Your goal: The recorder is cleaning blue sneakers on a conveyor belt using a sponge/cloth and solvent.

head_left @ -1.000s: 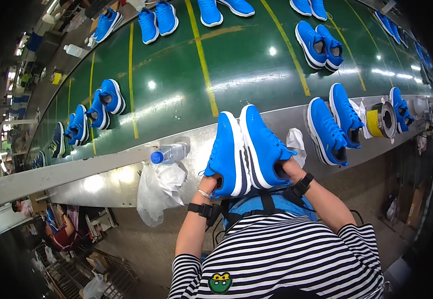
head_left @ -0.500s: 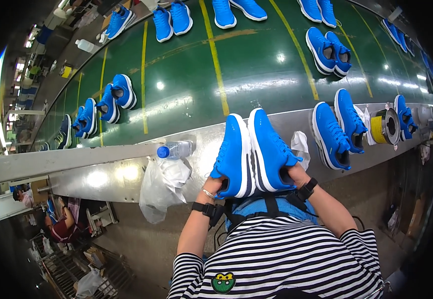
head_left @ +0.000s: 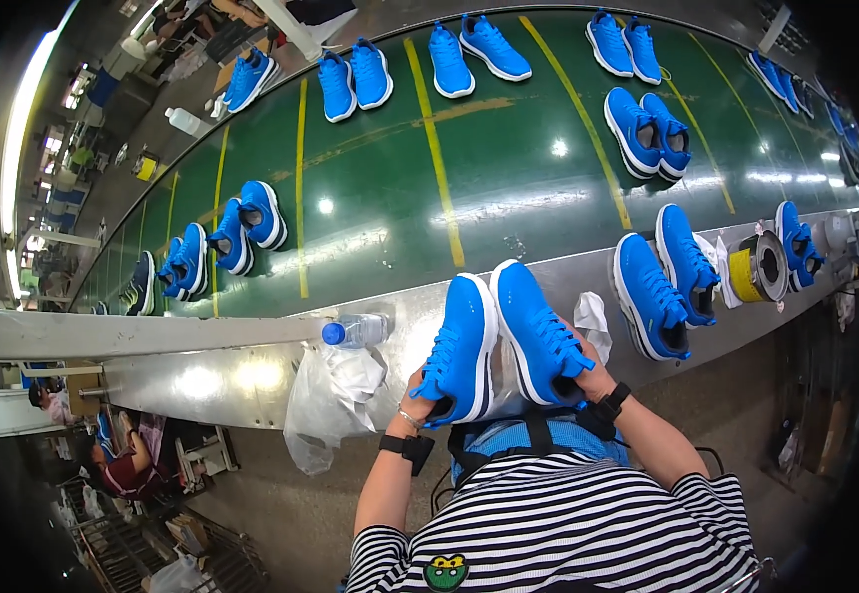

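Note:
I hold a pair of blue sneakers with white soles in front of me, toes pointing away and close together, heels apart. My left hand (head_left: 416, 399) is closed on the heel end of the left sneaker (head_left: 462, 341). Gripped by its heel and outer side, the right sneaker (head_left: 530, 328) is in my right hand (head_left: 594, 376). Parts of my fingers are hidden inside or behind the shoes. Both sneakers are over the metal ledge (head_left: 410, 296); I cannot tell whether they touch it. Beside the right sneaker lies crumpled white paper (head_left: 592, 322).
Beyond the ledge runs a green conveyor belt (head_left: 370, 217) with yellow lines, carrying several blue sneakers (head_left: 637, 133). Another blue pair (head_left: 647, 296) and a yellow-labelled reel (head_left: 756, 269) rest on the ledge at right. At left are a clear bottle (head_left: 355, 331), a plastic bag (head_left: 316, 415) and a pale beam (head_left: 153, 336).
The whole scene sits lower in the picture. The heels of the two held sneakers have moved apart, and the right hand now reaches further along its shoe's outer side.

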Tool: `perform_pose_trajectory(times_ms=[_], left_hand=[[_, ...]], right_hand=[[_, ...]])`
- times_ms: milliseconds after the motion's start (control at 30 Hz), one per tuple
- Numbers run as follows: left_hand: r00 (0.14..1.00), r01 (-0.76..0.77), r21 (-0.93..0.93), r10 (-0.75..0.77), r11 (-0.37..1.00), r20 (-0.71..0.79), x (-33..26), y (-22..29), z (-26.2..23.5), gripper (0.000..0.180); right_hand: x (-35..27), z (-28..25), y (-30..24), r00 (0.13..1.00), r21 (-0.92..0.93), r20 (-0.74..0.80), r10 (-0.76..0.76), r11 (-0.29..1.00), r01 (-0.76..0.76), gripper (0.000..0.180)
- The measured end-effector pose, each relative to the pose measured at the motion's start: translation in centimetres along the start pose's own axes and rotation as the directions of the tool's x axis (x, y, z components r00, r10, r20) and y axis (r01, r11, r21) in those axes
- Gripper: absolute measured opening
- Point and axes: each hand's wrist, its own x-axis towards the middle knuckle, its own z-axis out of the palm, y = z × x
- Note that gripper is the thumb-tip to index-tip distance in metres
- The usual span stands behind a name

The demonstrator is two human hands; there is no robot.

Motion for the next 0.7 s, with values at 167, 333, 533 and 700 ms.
perform_pose_trajectory(times_ms=[167, 333, 533, 700], left_hand=[[0.969, -0.24, 0.1, 0.245, 0.966, -0.043, -0.7, 2.0, 0.5, 0.05], [0.957, -0.254, 0.15, 0.27, 0.956, -0.104, -1.8, 4.3, 1.2, 0.064], [0.854, -0.074, 0.735, 0.424, 0.674, -0.303, -2.5, 4.6, 3.0, 0.085], [0.883, 0.082, 0.859, 0.363, 0.505, -0.297, -2.4, 5.9, 4.9, 0.103]], right_hand=[[-0.1, 0.2, -0.6, 0.996, -0.059, -0.004, -0.09, 0.994, 0.09, 0.062], [-0.3, 0.4, -0.6, 0.975, -0.292, -0.056, -0.214, 0.938, 0.189, 0.069], [-0.4, 2.4, -2.0, 0.95, -0.756, -0.046, -0.308, 0.632, 0.168, 0.078], [0.2, 5.3, -2.6, 0.951, -0.915, -0.002, -0.31, 0.384, 0.123, 0.08]])
